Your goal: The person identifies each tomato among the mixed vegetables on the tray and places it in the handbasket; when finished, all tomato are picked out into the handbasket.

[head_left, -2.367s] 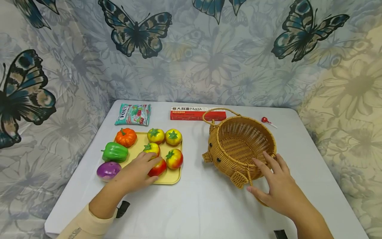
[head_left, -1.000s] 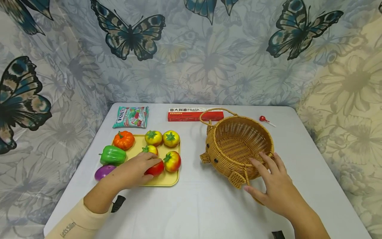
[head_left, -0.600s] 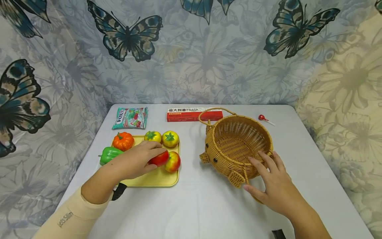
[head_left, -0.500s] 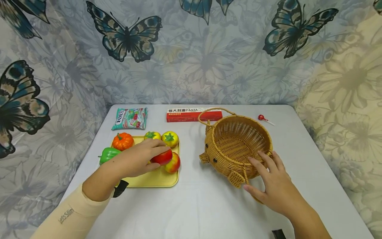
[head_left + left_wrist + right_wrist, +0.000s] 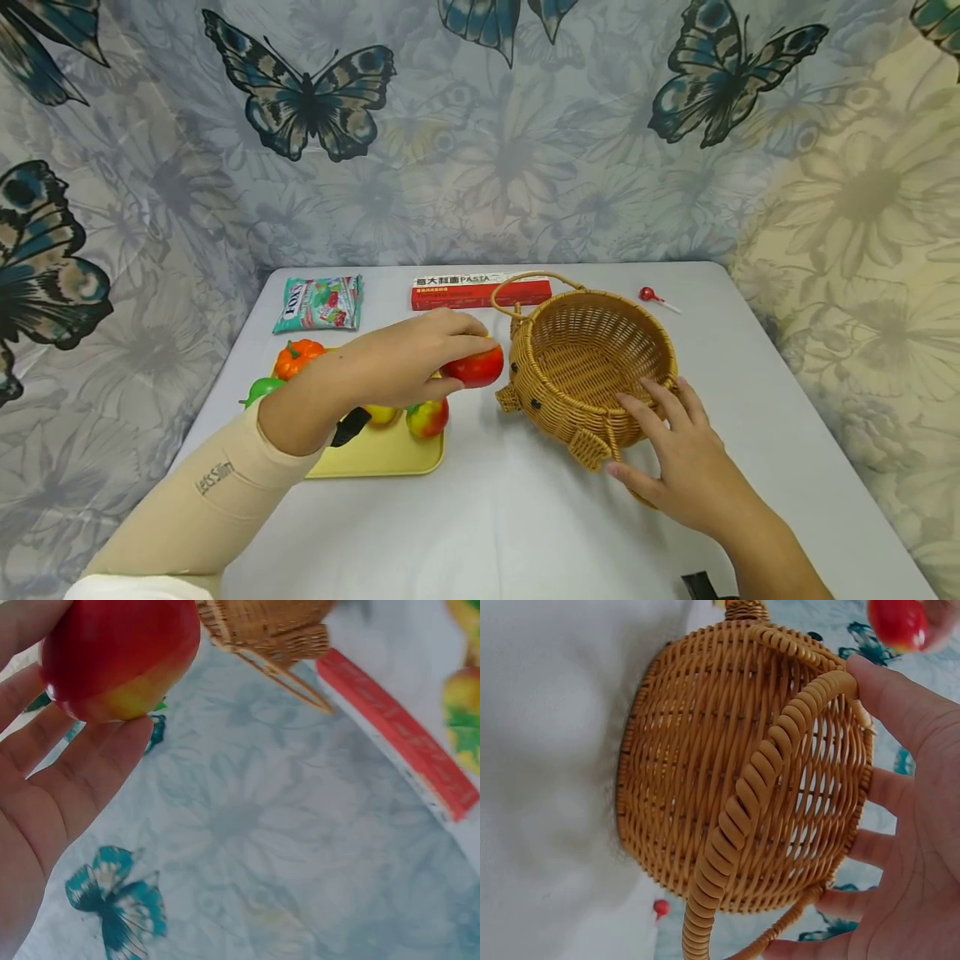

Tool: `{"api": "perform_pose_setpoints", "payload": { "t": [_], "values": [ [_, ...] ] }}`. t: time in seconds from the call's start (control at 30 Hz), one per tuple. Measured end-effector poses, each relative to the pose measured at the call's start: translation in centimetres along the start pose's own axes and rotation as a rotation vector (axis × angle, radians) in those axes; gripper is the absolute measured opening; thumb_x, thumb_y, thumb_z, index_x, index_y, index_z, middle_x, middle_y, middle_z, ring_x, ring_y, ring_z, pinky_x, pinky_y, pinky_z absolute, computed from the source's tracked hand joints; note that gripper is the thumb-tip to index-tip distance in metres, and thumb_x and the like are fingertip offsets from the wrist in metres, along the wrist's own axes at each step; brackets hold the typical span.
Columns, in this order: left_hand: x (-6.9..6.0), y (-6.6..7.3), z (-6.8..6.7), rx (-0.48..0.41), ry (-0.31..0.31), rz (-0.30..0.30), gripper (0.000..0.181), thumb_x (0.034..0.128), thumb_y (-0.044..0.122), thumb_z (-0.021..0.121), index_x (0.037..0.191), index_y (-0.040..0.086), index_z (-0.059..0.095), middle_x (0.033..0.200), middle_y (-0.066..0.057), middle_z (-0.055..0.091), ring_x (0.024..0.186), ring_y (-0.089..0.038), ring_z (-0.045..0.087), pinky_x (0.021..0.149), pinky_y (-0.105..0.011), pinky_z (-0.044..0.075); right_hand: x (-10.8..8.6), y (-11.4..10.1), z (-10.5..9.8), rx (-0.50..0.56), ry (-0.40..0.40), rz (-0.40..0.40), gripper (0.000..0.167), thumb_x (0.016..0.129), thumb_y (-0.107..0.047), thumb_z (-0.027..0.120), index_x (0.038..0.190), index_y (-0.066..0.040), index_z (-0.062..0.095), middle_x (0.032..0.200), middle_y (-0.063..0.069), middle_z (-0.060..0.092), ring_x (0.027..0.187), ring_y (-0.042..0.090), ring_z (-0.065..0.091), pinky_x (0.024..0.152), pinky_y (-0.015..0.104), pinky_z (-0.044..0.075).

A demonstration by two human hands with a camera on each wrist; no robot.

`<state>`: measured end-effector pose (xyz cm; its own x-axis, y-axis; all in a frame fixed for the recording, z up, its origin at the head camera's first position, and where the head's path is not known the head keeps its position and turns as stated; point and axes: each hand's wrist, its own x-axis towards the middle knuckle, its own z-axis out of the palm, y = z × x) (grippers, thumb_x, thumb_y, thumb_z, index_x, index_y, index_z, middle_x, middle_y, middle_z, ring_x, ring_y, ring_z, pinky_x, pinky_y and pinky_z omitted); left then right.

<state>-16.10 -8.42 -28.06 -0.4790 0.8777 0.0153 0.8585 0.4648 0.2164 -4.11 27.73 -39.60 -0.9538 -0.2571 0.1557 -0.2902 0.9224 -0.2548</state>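
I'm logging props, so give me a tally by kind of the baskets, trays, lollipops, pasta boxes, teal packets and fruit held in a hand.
Basket: 1
Tray: 1
Lollipop: 1
Pasta box: 1
Teal packet: 1
Held fruit: 1
Total: 6

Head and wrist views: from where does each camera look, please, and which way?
Head: worn there, facing forward-down over the table; both hands and forearms show.
Left wrist: worn there, facing red fruit and backdrop; left hand shows.
Right wrist: worn there, facing basket; both hands partly show.
Wrist views share basket and red fruit.
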Motion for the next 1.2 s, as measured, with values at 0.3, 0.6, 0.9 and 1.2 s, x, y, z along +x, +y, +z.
{"api": "perform_pose_setpoints", "payload": {
  "t": [0.3,0.6,0.9,1.2],
  "values": [
    [5.4,0.6,-1.6,-0.033,-0.018,0.078,0.055,0.0973,0.023,0.071,0.149,0.018,0.054,0.15,-0.001,0.052,0.139,-0.018,0.046,0.113,-0.03,0.043,0.1,-0.2,-0.2,0.012,-0.01,0.002,0.082,0.084,-0.052,0.08,0.151,-0.018,0.047,0.158,0.02,0.033,0.145,0.06,0.018,0.09,0.084,0.037],
    [10.4,0.3,-0.9,-0.093,-0.061,0.066,0.058,0.0988,0.026,0.068,0.154,0.021,0.048,0.152,0.001,0.047,0.14,-0.015,0.044,0.114,-0.029,0.041,0.1,-0.4,-0.2,0.007,-0.022,0.009,0.082,0.085,-0.055,0.078,0.152,-0.019,0.046,0.158,0.019,0.032,0.146,0.059,0.016,0.09,0.084,0.038],
    [14.4,0.8,1.1,-0.072,-0.105,0.061,0.057,0.0989,0.032,0.067,0.152,0.026,0.049,0.145,0.005,0.051,0.131,-0.012,0.049,0.108,-0.029,0.045,0.0,-0.5,-0.2,-0.002,-0.024,0.014,0.083,0.085,-0.056,0.078,0.151,-0.018,0.046,0.158,0.019,0.033,0.146,0.059,0.016,0.089,0.084,0.039],
    [16.6,1.3,2.9,-0.058,-0.207,0.049,0.058,0.0988,0.031,0.067,0.153,0.024,0.048,0.148,0.003,0.048,0.132,-0.013,0.049,0.108,-0.028,0.046,-0.1,-0.4,-0.1,0.001,-0.027,0.022,0.083,0.085,-0.056,0.078,0.151,-0.018,0.046,0.158,0.018,0.032,0.147,0.057,0.015,0.09,0.083,0.039]
  ]
}}
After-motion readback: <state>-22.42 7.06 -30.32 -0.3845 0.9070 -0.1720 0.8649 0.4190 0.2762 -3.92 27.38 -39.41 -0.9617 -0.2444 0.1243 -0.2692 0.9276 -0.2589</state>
